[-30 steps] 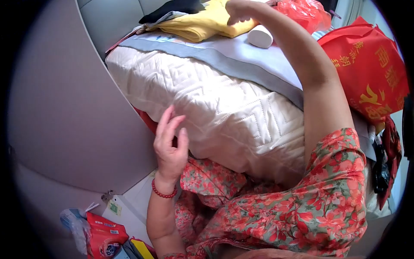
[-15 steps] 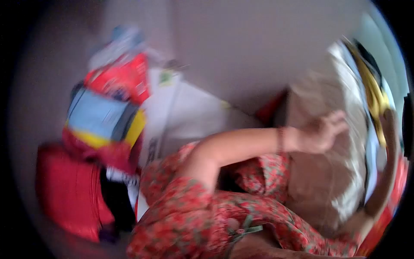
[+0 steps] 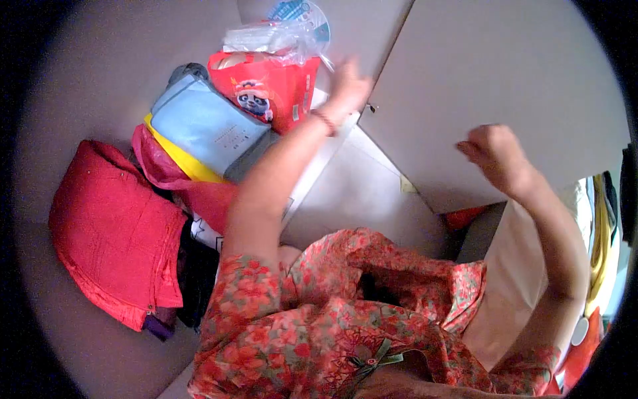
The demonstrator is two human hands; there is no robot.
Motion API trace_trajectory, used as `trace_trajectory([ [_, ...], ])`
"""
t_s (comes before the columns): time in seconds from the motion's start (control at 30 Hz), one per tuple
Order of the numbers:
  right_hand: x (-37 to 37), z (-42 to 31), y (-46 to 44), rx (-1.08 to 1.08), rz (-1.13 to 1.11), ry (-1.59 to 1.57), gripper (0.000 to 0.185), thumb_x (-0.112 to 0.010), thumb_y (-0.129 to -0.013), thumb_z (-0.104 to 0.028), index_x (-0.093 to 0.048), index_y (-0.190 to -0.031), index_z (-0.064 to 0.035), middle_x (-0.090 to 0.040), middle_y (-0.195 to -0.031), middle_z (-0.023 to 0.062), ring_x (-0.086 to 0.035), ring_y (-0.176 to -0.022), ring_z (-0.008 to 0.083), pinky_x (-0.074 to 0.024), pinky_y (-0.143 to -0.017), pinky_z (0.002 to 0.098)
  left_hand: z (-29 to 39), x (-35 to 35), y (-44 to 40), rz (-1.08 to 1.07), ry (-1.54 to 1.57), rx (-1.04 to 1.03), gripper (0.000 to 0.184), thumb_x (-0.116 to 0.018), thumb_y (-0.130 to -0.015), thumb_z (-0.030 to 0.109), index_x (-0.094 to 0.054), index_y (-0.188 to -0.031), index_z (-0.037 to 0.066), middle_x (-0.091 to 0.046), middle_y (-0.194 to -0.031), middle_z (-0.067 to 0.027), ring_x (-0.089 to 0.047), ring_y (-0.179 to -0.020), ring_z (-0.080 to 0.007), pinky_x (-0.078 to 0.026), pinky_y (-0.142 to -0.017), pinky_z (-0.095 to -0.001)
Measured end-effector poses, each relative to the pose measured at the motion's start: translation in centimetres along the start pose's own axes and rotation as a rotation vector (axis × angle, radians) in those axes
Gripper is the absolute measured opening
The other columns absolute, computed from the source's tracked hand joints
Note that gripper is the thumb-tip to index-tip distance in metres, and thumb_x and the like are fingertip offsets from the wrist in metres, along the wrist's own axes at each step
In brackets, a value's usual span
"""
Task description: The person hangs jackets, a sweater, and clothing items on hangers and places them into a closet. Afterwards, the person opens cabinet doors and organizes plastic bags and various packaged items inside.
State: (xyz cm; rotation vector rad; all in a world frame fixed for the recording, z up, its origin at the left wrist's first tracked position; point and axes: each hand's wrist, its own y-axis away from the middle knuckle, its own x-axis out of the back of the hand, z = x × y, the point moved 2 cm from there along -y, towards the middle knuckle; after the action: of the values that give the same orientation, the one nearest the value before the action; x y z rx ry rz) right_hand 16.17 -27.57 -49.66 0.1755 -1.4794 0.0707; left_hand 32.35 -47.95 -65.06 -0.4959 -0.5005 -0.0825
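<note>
My left hand (image 3: 349, 88) is raised just right of a red bag (image 3: 292, 86) printed with a cartoon panda. Its fingers are smeared by motion, and whether it touches the bag I cannot tell. Clear plastic packaging (image 3: 292, 45) lies on top of that bag. My right hand (image 3: 497, 158) is held up in front of a large grey panel (image 3: 492, 73), its fingers curled in, with nothing visible in them. Under my right forearm is a big beige package (image 3: 508, 266).
On the left are a folded red quilted garment (image 3: 119, 233) and a light blue package (image 3: 206, 126) in a pink bag (image 3: 159, 163). A white surface (image 3: 359, 179) lies between my arms. Yellow and dark fabrics (image 3: 603, 233) stand at the right edge.
The view has swung. My left hand has moved from the beige package to beside the red bag. My right hand has come away from the fabrics at the right and up before the panel.
</note>
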Motion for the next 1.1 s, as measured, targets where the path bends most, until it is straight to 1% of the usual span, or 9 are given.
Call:
trace_trajectory([
  [0.1,-5.5,-1.2,-6.2,0.178,-0.051,-0.201,0.016,-0.058,-0.084,-0.017,-0.063,-0.081,-0.0023,-0.062,-0.078,0.021,-0.061,-0.075,0.0385,-0.0505,-0.068,0.0444,-8.7,5.5,-2.5,0.212,-0.254,-0.19,0.047,-0.058,-0.072,0.005,-0.049,-0.118,-0.004,-0.046,-0.119,-0.03,-0.049,-0.108,-0.0447,-0.042,-0.093,-0.0464],
  [0.2,-8.8,-3.0,-10.5,0.289,-0.078,-0.226,0.013,-0.056,-0.082,-0.013,-0.063,-0.081,-0.0021,-0.064,-0.081,0.0192,-0.062,-0.079,0.0372,-0.0514,-0.072,0.0429,-11.4,9.5,-3.8,0.21,-0.504,0.005,0.06,-0.057,-0.075,0.005,-0.037,-0.131,0.006,-0.033,-0.136,-0.0243,-0.038,-0.121,-0.043,-0.034,-0.1,-0.0517],
  [0.3,-9.9,-4.8,-11.9,0.252,-0.184,-0.349,0.019,-0.054,-0.084,-0.019,-0.063,-0.084,-0.0015,-0.064,-0.084,0.0193,-0.063,-0.081,0.0362,-0.051,-0.075,0.0425,-11.8,11.4,-5.0,0.069,-0.596,0.111,0.07,-0.057,-0.076,0.009,-0.027,-0.139,0.009,-0.036,-0.135,-0.0234,-0.037,-0.124,-0.042,-0.032,-0.099,-0.0517],
  [0.37,-11.2,-5.2,-12.7,0.256,-0.289,-0.411,0.025,-0.053,-0.086,-0.023,-0.063,-0.086,-0.0006,-0.064,-0.087,0.0196,-0.062,-0.082,0.0359,-0.0506,-0.076,0.0418,-13.8,11.6,-6.1,-0.012,-0.726,0.241,0.086,-0.066,-0.073,0.012,-0.016,-0.143,0.011,-0.055,-0.118,-0.0223,-0.052,-0.11,-0.0385,-0.041,-0.092,-0.0496],
  [0.47,-13.9,-4.1,-13.3,0.303,-0.33,-0.403,0.026,-0.054,-0.087,-0.025,-0.063,-0.086,-0.0004,-0.065,-0.088,0.0185,-0.062,-0.082,0.0361,-0.0504,-0.075,0.042,-14.5,12.0,-6.3,-0.011,-0.735,0.163,0.093,-0.068,-0.072,0.013,-0.01,-0.145,0.015,-0.061,-0.109,-0.0187,-0.057,-0.103,-0.0368,-0.042,-0.088,-0.0512],
  [0.53,-15.1,-2.9,-12.9,0.327,-0.261,-0.51,0.025,-0.054,-0.087,-0.023,-0.062,-0.081,-0.0006,-0.064,-0.078,0.0172,-0.063,-0.07,0.0305,-0.0507,-0.066,0.0407,-14.1,12.0,-6.5,-0.082,-0.758,0.132,0.096,-0.069,-0.072,0.014,-0.007,-0.146,0.015,-0.062,-0.107,-0.0187,-0.058,-0.102,-0.0362,-0.042,-0.086,-0.0515],
  [0.6,-16.1,-1.9,-13.4,0.032,-0.421,-0.651,0.023,-0.053,-0.086,-0.021,-0.059,-0.077,-0.0008,-0.06,-0.068,0.0142,-0.058,-0.056,0.0211,-0.0485,-0.056,0.0373,-14.5,12.0,-6.6,-0.151,-0.772,0.108,0.099,-0.07,-0.071,0.015,-0.005,-0.146,0.016,-0.063,-0.105,-0.0187,-0.058,-0.102,-0.0356,-0.043,-0.085,-0.0519],
  [0.77,-18.5,-1.4,-14.5,-0.023,-0.446,-0.671,0.021,-0.053,-0.085,-0.021,-0.058,-0.078,-0.001,-0.056,-0.062,0.0089,-0.051,-0.047,0.015,-0.046,-0.049,0.0327,-15.9,12.2,-6.8,-0.299,-0.92,0.056,0.084,-0.064,-0.078,0.02,-0.015,-0.145,0.011,-0.066,-0.095,-0.0175,-0.065,-0.088,-0.0277,-0.042,-0.082,-0.0462],
  [1.1,-22.1,-4.3,-17.0,-0.041,-0.58,-0.96,0.022,-0.056,-0.088,-0.019,-0.059,-0.1,-0.0002,-0.058,-0.075,0.0027,-0.054,-0.056,0.0105,-0.0474,-0.052,0.0258,-16.0,13.3,-1.4,-0.226,-0.871,-0.083,0.049,-0.044,-0.084,0.005,-0.037,-0.132,0.007,-0.065,-0.078,-0.0172,-0.064,-0.077,-0.0333,-0.042,-0.078,-0.0478],
])
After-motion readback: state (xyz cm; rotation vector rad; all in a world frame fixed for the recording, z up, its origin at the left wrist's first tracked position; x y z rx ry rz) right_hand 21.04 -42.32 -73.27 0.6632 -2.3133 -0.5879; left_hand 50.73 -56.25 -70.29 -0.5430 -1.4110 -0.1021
